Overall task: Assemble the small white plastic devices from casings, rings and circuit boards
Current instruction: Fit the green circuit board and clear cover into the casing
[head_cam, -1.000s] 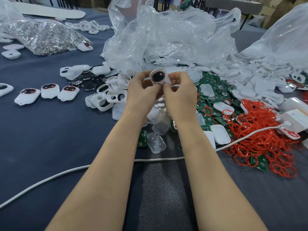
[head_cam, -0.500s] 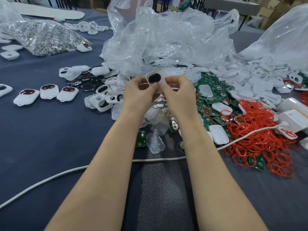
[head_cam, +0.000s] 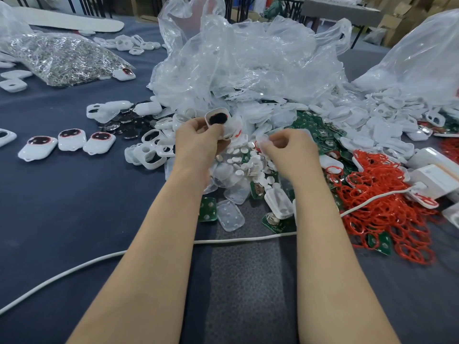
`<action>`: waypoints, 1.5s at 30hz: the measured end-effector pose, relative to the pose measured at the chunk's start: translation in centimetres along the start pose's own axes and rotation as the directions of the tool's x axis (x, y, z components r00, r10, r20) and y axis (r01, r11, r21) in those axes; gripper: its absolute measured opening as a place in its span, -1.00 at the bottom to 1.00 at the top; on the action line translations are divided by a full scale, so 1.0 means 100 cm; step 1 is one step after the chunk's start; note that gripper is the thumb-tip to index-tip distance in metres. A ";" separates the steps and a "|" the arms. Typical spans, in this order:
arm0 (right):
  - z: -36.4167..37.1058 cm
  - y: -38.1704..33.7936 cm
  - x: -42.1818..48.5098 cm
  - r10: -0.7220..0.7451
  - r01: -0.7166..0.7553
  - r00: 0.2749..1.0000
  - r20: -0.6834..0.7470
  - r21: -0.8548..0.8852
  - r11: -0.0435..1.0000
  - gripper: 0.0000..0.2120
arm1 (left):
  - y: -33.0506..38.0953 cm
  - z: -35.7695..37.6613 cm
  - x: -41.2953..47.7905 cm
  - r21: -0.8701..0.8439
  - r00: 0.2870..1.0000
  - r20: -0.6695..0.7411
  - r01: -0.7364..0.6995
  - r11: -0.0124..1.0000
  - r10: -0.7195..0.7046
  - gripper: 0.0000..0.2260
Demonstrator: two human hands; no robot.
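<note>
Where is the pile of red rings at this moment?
In the head view, the red rings lie at the right of the table, beside the green circuit boards, under the white cable.

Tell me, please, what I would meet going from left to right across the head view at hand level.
Three finished devices → loose white casings → left hand, holding a casing → right hand → red rings.

Assembly workshop: dark blue worktable [head_cam: 62,207] heaped with bulk white plastic casings [head_cam: 387,120], thin red rings [head_cam: 387,214], green circuit boards [head_cam: 315,130]; brown cardboard cartons [head_cam: 397,23] behind.
</note>
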State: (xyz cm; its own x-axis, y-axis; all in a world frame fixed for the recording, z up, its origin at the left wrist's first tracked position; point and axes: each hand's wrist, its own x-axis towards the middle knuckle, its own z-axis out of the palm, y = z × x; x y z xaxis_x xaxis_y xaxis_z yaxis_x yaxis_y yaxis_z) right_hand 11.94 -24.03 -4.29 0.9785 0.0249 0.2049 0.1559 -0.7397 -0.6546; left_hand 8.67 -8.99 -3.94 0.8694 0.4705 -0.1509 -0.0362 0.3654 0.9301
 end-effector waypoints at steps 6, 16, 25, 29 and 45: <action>0.009 -0.002 0.002 0.011 -0.010 0.999 0.040 -0.039 0.999 -0.69 | 0.000 0.001 -0.001 -0.016 1.000 0.020 0.014 1.000 -0.014 -0.85; -0.001 -0.003 -0.001 0.092 -0.080 0.996 -0.021 0.331 0.940 -0.95 | 0.000 0.004 -0.003 -0.029 0.997 0.042 0.071 0.997 -0.069 -0.94; -0.001 -0.015 0.000 0.098 -0.158 0.987 0.124 0.730 0.665 -0.88 | 0.002 0.007 -0.007 -0.048 0.995 0.070 0.076 0.996 -0.072 -0.94; 0.000 -0.016 -0.001 0.082 -0.119 0.993 0.086 0.730 0.673 -0.94 | 0.001 0.009 -0.009 -0.032 0.994 0.089 0.072 0.997 -0.069 -0.95; 0.000 -0.020 -0.005 0.104 0.023 0.986 -0.134 0.715 0.698 -0.88 | -0.005 0.010 -0.009 0.084 0.983 0.149 0.095 0.992 -0.107 -0.93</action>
State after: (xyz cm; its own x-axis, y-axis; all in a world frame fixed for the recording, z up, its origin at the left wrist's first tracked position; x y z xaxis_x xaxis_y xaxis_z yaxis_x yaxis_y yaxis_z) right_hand 11.18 -22.52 -3.07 0.9625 -0.1422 0.2311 0.2284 -0.0350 -0.9729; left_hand 8.43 -10.38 -3.91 0.9318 0.3043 -0.1978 0.0879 0.3396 0.9364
